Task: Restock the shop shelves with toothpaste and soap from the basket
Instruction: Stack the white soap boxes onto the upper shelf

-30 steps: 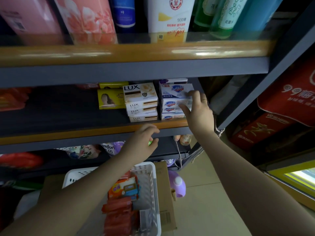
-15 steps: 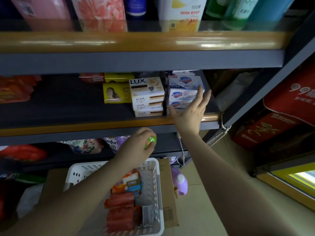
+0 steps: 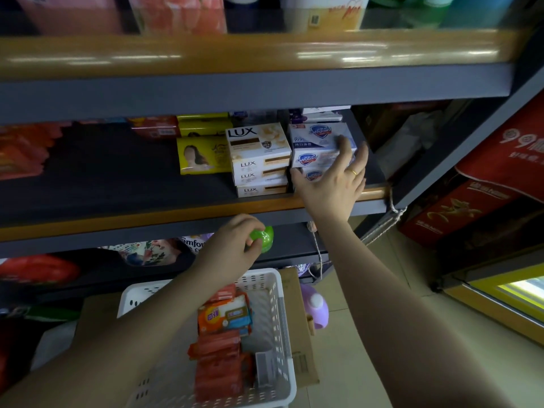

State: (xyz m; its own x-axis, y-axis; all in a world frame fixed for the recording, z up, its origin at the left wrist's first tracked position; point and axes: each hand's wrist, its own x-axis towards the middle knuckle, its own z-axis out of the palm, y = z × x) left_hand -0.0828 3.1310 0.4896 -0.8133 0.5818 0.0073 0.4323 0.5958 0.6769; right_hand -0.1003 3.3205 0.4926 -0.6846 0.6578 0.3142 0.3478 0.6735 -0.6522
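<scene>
On the middle shelf point(image 3: 182, 214) stands a stack of white LUX soap boxes point(image 3: 259, 160), with a stack of blue-and-white Safeguard soap boxes point(image 3: 319, 142) to its right. My right hand point(image 3: 335, 184) is spread, fingers apart, in front of the Safeguard stack and holds nothing. My left hand point(image 3: 235, 248) hovers below the shelf edge, closed on a small green object point(image 3: 263, 235). Under it a white basket point(image 3: 279, 319) holds red and orange soap packs point(image 3: 220, 343).
Yellow soap packs point(image 3: 201, 154) lie left of the LUX stack, red packs point(image 3: 20, 154) at far left. Bottles line the top shelf point(image 3: 265, 51). The basket rests on a cardboard box point(image 3: 300, 348). A purple bottle point(image 3: 316, 309) stands on the floor; red cartons point(image 3: 471, 207) at right.
My right hand let go of the top Safeguard box and pulled back, fingers spreading. My left hand stayed below the shelf edge with the green object. The view shifted downward.
</scene>
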